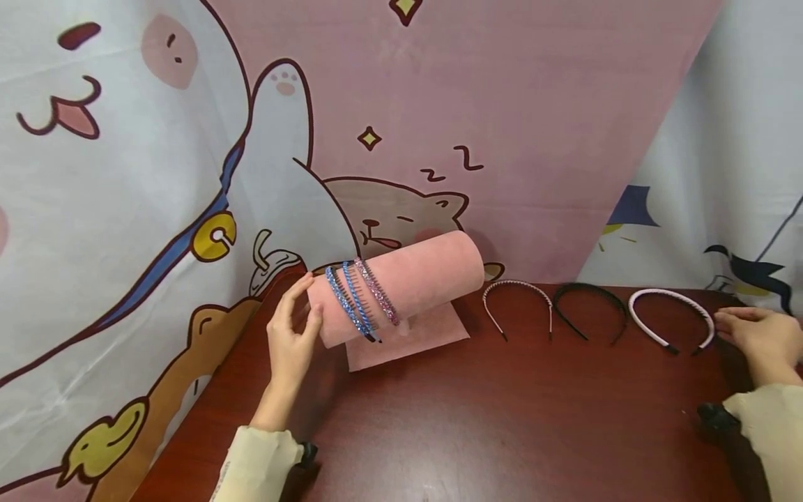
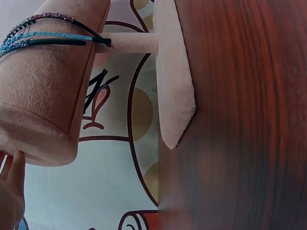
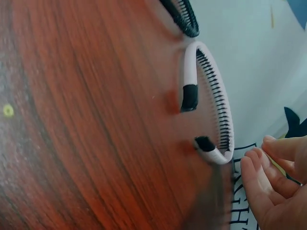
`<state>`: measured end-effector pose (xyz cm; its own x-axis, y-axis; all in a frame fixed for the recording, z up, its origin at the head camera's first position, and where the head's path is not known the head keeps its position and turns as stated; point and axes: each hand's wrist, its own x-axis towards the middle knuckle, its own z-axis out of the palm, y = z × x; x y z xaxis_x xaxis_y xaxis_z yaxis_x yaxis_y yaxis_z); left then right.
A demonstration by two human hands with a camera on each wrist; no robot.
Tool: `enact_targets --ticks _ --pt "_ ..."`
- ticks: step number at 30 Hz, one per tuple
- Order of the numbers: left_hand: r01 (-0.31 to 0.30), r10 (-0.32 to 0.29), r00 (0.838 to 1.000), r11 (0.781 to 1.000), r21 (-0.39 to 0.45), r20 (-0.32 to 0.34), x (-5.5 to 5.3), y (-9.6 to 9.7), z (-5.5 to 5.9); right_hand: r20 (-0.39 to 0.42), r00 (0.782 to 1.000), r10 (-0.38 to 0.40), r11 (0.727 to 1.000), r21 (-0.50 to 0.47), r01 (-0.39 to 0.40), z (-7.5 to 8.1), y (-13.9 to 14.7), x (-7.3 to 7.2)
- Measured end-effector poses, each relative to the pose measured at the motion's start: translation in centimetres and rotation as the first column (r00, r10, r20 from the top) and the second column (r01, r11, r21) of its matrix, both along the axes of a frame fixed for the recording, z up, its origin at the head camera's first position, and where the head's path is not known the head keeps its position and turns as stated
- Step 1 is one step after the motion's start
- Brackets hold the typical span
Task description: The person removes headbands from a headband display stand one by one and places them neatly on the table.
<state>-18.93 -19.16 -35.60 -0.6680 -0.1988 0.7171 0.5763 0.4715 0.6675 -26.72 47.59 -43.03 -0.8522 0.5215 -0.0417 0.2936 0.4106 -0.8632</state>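
Note:
A pink headband stand has a thick padded roll on a post above a square base. Three toothed headbands sit round its left part: a glittery blue one, a slimmer blue one and a glittery pink-purple one. My left hand touches the roll's left end with its fingertips and thumb, seen also in the left wrist view. At the right, my right hand has its loosely bent fingertips right beside a white headband. In the right wrist view a small gap shows between them.
A black headband and a thin pale headband stand in line left of the white one, along the back of the dark red wooden table. Behind hangs a cartoon-printed cloth, which also covers the left side.

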Motion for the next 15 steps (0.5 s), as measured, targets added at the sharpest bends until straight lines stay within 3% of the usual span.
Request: enact_targets --ticks 9,12,15 --pt "-0.019 0.019 1.000 1.000 -0.011 -0.001 0.2 0.0 0.0 -0.034 0.999 -0.030 0.999 0.041 0.031 1.3 -2.6 0.7" --pt "-0.020 0.020 1.000 1.000 -0.019 -0.007 0.3 0.0 0.0 -0.090 0.996 0.002 1.000 -0.031 -0.005 1.5 -3.7 1.0" --pt "-0.016 0.016 1.000 1.000 -0.021 -0.006 0.3 0.0 0.1 -0.188 0.980 0.072 0.987 -0.129 -0.098 1.8 -4.8 1.4"
